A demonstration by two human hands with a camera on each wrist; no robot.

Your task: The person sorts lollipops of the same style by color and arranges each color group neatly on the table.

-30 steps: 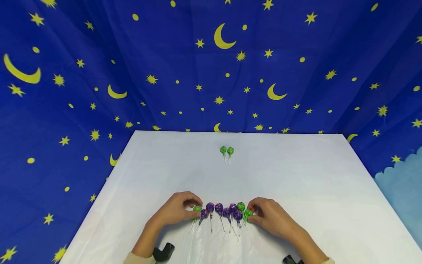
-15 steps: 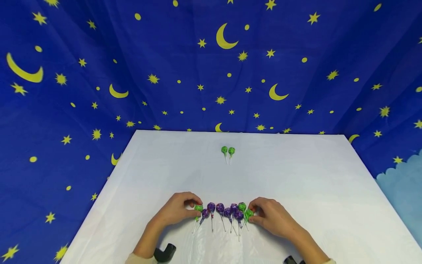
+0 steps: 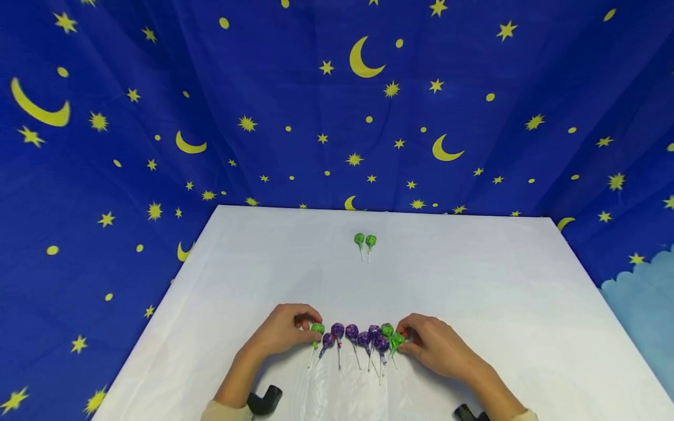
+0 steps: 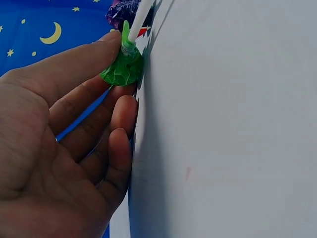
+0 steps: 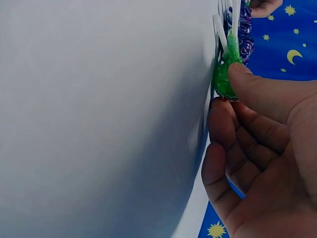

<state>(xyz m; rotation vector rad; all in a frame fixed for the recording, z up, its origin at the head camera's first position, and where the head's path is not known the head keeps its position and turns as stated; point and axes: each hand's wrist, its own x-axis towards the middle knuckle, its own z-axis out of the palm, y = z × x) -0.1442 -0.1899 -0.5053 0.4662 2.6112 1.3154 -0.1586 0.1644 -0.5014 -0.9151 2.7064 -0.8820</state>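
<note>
In the head view my left hand [image 3: 286, 329] pinches the head of a green-wrapped lollipop [image 3: 317, 328] at the left end of a loose row. The left wrist view shows thumb and fingertips around that green lollipop [image 4: 122, 69], its white stick pointing away from the palm. At the row's right end my right hand [image 3: 434, 345] holds another green lollipop [image 3: 397, 341] between thumb and fingers. Several purple lollipops [image 3: 351, 332] lie between the hands, some overlapping at the right. One more green lollipop [image 3: 387, 330] lies among them, beside the right hand's one.
Two green lollipops [image 3: 365, 240] lie side by side near the far edge of the white table [image 3: 263, 257]. A blue cloth with yellow moons and stars [image 3: 295, 93] hangs behind and beside the table. Black wrist-worn pieces [image 3: 265, 401] show by both forearms.
The left hand has shifted its green lollipop slightly away from me, and the stick has swung a little to the right. My right hand looks still. The head view has shifted slightly.
</note>
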